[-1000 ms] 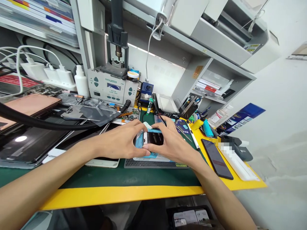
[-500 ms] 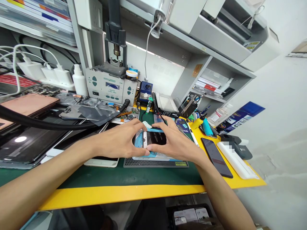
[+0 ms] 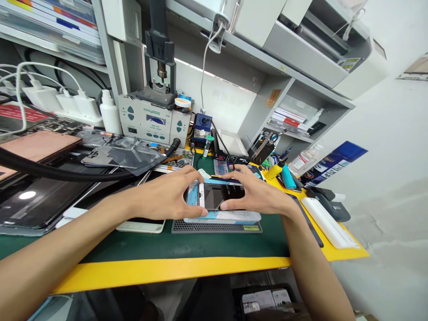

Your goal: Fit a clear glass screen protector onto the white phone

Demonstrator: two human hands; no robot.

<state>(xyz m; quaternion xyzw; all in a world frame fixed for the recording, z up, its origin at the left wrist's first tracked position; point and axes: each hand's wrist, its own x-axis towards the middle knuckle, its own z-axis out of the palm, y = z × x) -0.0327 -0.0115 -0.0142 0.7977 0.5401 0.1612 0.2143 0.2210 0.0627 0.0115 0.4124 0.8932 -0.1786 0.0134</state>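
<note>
A phone with a white end and a dark screen (image 3: 214,196) lies sideways on a blue and white flat pad or box (image 3: 220,216), above a grey perforated mat (image 3: 207,226). My left hand (image 3: 170,194) is at the phone's left end, thumb along the near edge and fingers at the far edge. At the right part of the phone is my right hand (image 3: 256,191), its thumb on the near edge and its fingers curved over the far side. Both hands grip the phone by its long edges.
Left of my hands lie more phones and a large dark screen (image 3: 43,196). A black hose (image 3: 67,171) crosses there. Behind stands a grey soldering station (image 3: 150,119). On the right are a dark phone (image 3: 309,223), a white long box (image 3: 329,223) and bottles.
My right hand has slid to the right along the phone, uncovering more of the screen. My left hand has stayed nearly in place.
</note>
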